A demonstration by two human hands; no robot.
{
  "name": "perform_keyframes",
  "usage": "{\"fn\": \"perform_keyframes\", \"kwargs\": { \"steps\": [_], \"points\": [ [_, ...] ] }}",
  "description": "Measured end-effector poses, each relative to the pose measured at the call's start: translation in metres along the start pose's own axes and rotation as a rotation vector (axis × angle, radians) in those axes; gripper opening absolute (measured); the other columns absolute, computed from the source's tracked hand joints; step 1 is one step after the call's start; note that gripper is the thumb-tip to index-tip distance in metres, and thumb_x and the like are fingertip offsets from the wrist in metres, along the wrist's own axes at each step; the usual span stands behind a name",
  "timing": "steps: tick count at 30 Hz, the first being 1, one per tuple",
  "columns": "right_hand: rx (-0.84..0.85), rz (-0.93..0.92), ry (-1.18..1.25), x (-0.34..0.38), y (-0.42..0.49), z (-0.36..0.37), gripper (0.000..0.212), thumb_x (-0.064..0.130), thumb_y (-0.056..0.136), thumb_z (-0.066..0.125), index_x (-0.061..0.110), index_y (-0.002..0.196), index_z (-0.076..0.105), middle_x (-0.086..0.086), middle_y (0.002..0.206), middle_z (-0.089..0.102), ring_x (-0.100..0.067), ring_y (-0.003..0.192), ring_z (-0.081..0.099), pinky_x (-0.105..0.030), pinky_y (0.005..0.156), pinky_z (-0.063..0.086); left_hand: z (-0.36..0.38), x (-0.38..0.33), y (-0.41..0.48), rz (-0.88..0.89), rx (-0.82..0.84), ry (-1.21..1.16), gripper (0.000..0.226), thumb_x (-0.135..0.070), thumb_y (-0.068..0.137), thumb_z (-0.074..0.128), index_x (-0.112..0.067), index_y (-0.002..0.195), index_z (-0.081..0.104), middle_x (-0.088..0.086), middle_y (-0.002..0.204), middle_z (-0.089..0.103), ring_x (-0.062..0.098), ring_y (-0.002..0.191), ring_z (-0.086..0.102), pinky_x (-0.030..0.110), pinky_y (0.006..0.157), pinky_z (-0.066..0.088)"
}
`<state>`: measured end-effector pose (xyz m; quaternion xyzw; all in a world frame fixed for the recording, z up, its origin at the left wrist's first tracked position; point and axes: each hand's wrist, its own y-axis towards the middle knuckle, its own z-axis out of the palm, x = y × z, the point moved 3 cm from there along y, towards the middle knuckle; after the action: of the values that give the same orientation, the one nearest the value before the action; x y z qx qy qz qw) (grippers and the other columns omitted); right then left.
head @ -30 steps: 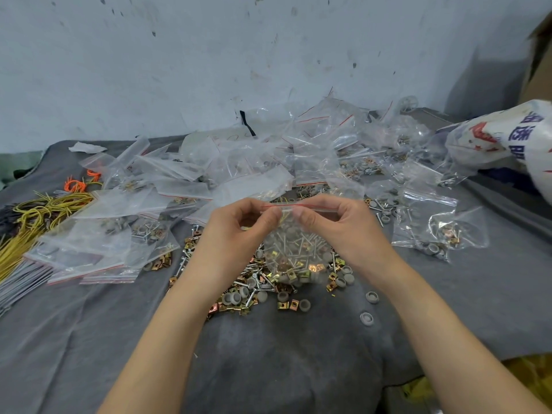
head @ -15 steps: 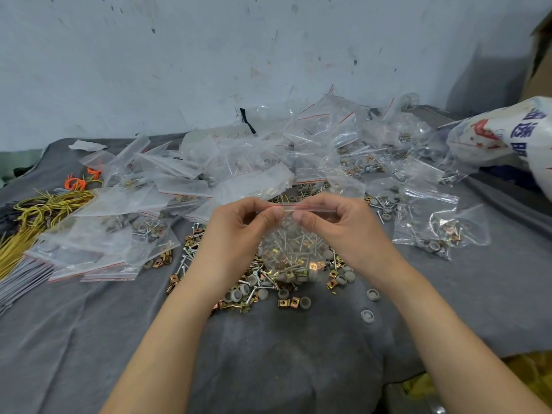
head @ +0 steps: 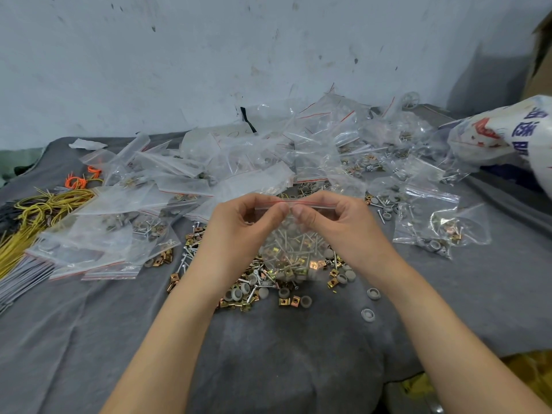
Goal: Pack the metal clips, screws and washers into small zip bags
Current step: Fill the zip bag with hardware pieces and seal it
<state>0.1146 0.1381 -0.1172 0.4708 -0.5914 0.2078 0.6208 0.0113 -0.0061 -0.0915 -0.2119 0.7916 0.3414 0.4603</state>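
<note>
Closest to me is bare grey cloth over the tabletop (head: 268, 369), with a couple of stray grey plastic washers (head: 368, 315) at about 5 o'clock from the hands. Just past that sits the loose heap of brass-coloured metal clips, silver screws and more washers (head: 251, 289).

Right over it is the small clear zip bag with the red line along its seal (head: 294, 249). Its belly is either resting on the heap or just above it, can't quite tell. The left hand (head: 239, 231) and right hand (head: 337, 225) both pinch the seal strip, thumbs nearly meeting in the middle.

My guess is that film is thin, floppy and slick. The load makes it bottom-heavy, and the screw tips could poke through. The seal strip looks like the only stiffish part, so that's where I'd hold it, maybe with a palm under the bottom when lifting.

Farther back, from 10 to 2 o'clock, are piles of filled clear zip bags (head: 313, 150), and a yellow wire bundle (head: 38, 210) lies at 9 o'clock.
</note>
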Motion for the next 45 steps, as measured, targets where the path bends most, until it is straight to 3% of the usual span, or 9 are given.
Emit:
{"fn": "perform_keyframes", "kwargs": {
  "steps": [4,8,13,19,25,30,34,39,45],
  "points": [
    [0.029,-0.005,0.001,-0.0013,-0.0005,0.003,0.02,0.041,0.087,0.069,0.026,0.099,0.075,0.004,0.089,0.077,-0.016,0.087,0.073,-0.029,0.082,0.059,0.0011,-0.0028,0.0004,0.012,0.036,0.018,0.007,-0.023,0.09,0.07,-0.022,0.095,0.075,-0.014,0.083,0.075,-0.001,0.077,0.07,0.009,0.067,0.05],
    [0.036,0.007,0.008,-0.0035,-0.0009,0.0034,0.025,0.044,0.089,0.066,0.022,0.1,0.07,0.004,0.09,0.076,-0.014,0.086,0.072,-0.025,0.08,0.057,0.0034,-0.0023,0.0002,0.018,0.021,0.087,0.01,-0.024,0.091,0.069,-0.018,0.097,0.074,-0.009,0.084,0.075,0.0,0.08,0.07,0.021,0.076,0.057],
    [0.026,-0.014,-0.03,-0.0053,0.0011,0.0042,0.01,0.036,0.095,0.067,0.027,0.098,0.072,0.002,0.093,0.076,-0.021,0.089,0.073,-0.039,0.084,0.059,0.0043,-0.0019,0.0006,0.017,0.011,0.109,0.011,-0.025,0.092,0.067,-0.017,0.096,0.073,-0.008,0.084,0.075,0.003,0.082,0.07,0.032,0.08,0.058],
    [-0.01,-0.042,-0.085,-0.0051,0.0008,0.0052,0.008,0.033,0.098,0.065,0.027,0.1,0.07,0.01,0.09,0.076,-0.01,0.091,0.073,-0.038,0.085,0.059,0.0064,-0.0034,-0.0014,0.04,0.025,0.111,0.012,-0.028,0.092,0.067,-0.02,0.098,0.073,-0.013,0.083,0.074,0.0,0.08,0.068,0.029,0.077,0.056],
    [0.036,-0.02,-0.019,-0.0056,-0.0017,0.0028,0.02,0.034,0.098,0.062,0.02,0.111,0.067,0.001,0.096,0.077,-0.015,0.094,0.073,-0.033,0.086,0.059,0.0041,-0.0028,-0.0015,0.074,0.0,0.152,0.005,-0.029,0.093,0.065,-0.03,0.092,0.07,-0.018,0.082,0.071,0.001,0.077,0.066,0.027,0.074,0.054],
    [0.013,-0.037,-0.03,-0.0089,-0.0021,-0.0015,0.015,0.026,0.101,0.062,0.015,0.109,0.067,-0.002,0.093,0.078,-0.023,0.091,0.074,-0.05,0.09,0.058,0.0038,-0.0018,0.0004,0.083,0.017,0.15,0.005,-0.03,0.092,0.067,-0.035,0.091,0.069,-0.023,0.085,0.07,-0.002,0.077,0.066,0.019,0.071,0.053],
    [0.024,-0.058,-0.024,-0.0079,-0.002,0.0003,0.01,0.026,0.1,0.063,0.019,0.104,0.069,0.0,0.093,0.078,-0.017,0.089,0.074,-0.035,0.082,0.059,0.0061,-0.0021,0.0004,0.104,0.037,0.13,0.005,-0.027,0.091,0.069,-0.029,0.095,0.072,-0.018,0.084,0.073,-0.003,0.076,0.067,0.014,0.069,0.052],
    [0.017,-0.063,-0.014,-0.0054,-0.0019,0.0013,0.009,0.025,0.098,0.064,0.02,0.101,0.07,0.0,0.091,0.078,-0.016,0.086,0.074,-0.031,0.08,0.059,0.0069,-0.0028,-0.0003,0.115,0.042,0.127,0.004,-0.027,0.092,0.068,-0.029,0.093,0.071,-0.02,0.084,0.072,-0.004,0.076,0.067,0.013,0.068,0.051],
    [0.009,-0.051,-0.019,-0.0062,-0.0008,0.002,0.007,0.023,0.098,0.065,0.02,0.102,0.07,-0.001,0.093,0.078,-0.021,0.088,0.075,-0.046,0.086,0.059,0.0063,-0.0035,0.0014,0.09,0.042,0.089,0.004,-0.025,0.09,0.069,-0.024,0.092,0.072,-0.017,0.083,0.073,-0.004,0.077,0.067,0.01,0.07,0.049]
  ]
}}
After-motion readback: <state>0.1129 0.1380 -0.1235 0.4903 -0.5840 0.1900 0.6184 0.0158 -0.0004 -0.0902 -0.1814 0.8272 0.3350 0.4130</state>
